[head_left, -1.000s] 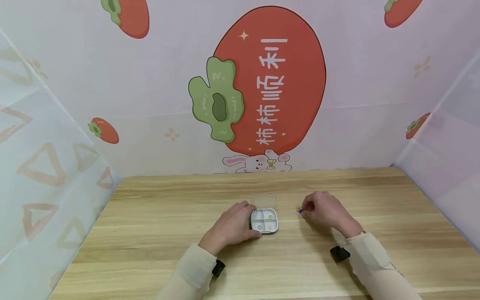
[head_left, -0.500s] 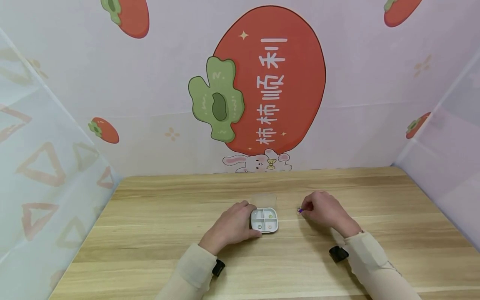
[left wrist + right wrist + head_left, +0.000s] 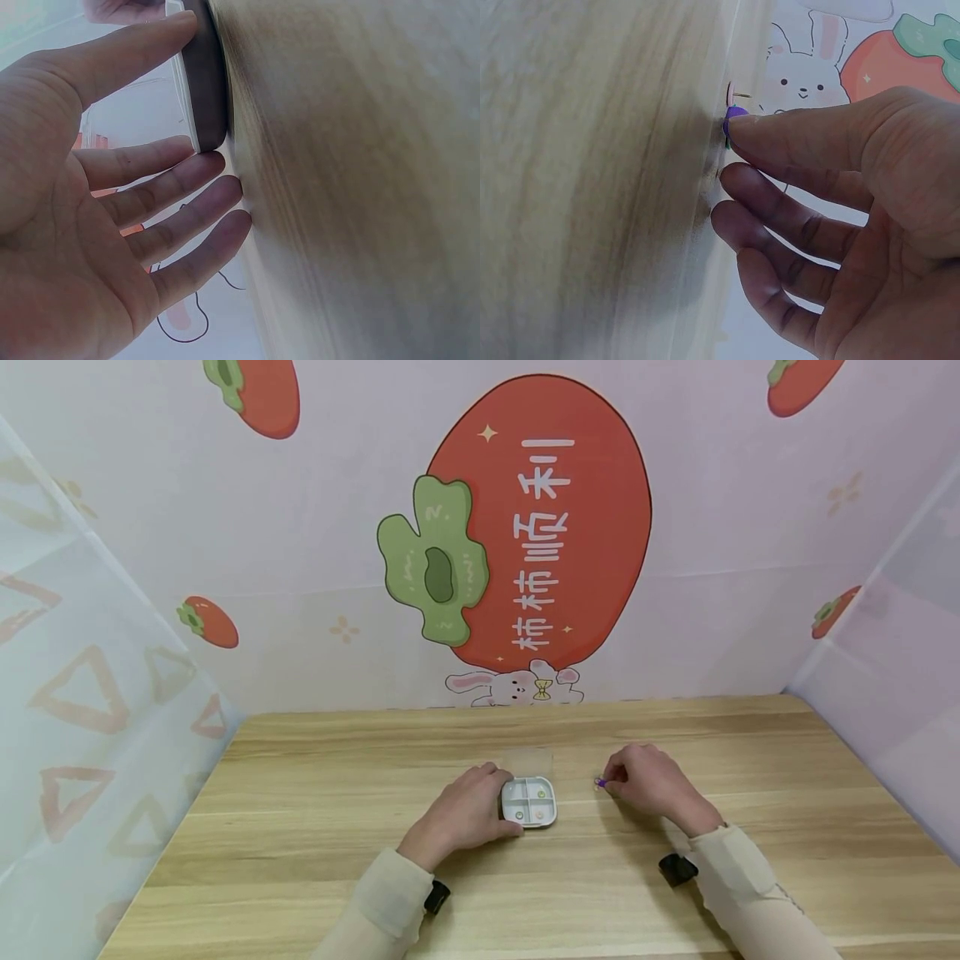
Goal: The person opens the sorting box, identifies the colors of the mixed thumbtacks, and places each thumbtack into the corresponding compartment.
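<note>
My left hand point(image 3: 461, 810) grips a small white pill case point(image 3: 554, 806) between thumb and fingers. The case lies open on the table, divided into compartments. Small ring-like pieces sit in three of them: a green one point(image 3: 542, 793), a dark-rimmed one point(image 3: 519, 814) and a pale orange one point(image 3: 539, 815). To the right, my right hand point(image 3: 648, 781) pinches a small purple piece point(image 3: 736, 114) at the tabletop; the thumb covers part of it. Against it, in the right wrist view, stands a pinkish disc with a thin pin point(image 3: 730, 93), like a stud earring.
The case's clear lid point(image 3: 528, 762) lies folded back behind it on the wood-grain table point(image 3: 337, 827). Printed cloth walls point(image 3: 300, 643) close off the back and both sides. A black wrist camera point(image 3: 678, 869) hangs under the right sleeve, another point(image 3: 437, 896) under the left.
Hardly anything differs. The right hand's fingertips shift very slightly at the purple piece, while the left hand and the case stay where they were.
</note>
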The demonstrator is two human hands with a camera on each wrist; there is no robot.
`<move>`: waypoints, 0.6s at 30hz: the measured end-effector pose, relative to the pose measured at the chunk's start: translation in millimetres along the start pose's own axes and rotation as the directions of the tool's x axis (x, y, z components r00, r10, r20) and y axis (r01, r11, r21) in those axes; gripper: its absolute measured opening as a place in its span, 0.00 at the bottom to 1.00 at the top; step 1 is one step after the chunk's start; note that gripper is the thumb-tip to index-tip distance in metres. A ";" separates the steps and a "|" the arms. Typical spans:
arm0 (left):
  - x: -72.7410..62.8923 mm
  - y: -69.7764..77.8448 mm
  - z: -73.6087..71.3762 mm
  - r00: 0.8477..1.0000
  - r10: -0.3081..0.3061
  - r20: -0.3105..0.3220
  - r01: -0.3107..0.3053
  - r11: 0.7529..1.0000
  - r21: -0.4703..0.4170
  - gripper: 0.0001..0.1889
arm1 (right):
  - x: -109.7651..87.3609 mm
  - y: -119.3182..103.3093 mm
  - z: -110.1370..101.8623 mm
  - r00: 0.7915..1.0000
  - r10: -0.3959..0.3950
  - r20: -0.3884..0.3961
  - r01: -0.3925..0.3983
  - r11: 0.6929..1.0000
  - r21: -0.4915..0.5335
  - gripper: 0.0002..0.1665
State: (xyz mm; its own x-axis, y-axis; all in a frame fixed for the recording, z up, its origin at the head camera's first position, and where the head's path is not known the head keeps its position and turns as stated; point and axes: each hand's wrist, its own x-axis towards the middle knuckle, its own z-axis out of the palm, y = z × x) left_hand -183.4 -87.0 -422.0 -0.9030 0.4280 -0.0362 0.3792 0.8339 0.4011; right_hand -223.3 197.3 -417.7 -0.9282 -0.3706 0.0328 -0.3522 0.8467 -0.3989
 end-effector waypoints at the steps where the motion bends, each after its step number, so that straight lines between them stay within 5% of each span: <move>1: 0.0 0.2 0.0 1.000 0.000 0.001 0.000 1.000 0.000 0.36 | -0.4 -0.1 -0.3 1.000 0.002 0.001 -0.002 1.000 0.002 0.06; 18: 0.2 -0.5 1.4 1.000 0.007 -0.006 -0.007 1.000 0.004 0.36 | -2.1 -13.1 -7.9 0.997 -0.063 -0.054 0.065 0.997 0.048 0.07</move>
State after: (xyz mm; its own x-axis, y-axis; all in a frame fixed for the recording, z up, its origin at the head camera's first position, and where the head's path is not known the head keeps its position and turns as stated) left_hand -183.5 -86.9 -423.4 -0.9014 0.4322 -0.0280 0.3866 0.8321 0.3977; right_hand -217.7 190.0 -405.3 -0.9094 -0.4018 0.1071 -0.4058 0.8013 -0.4395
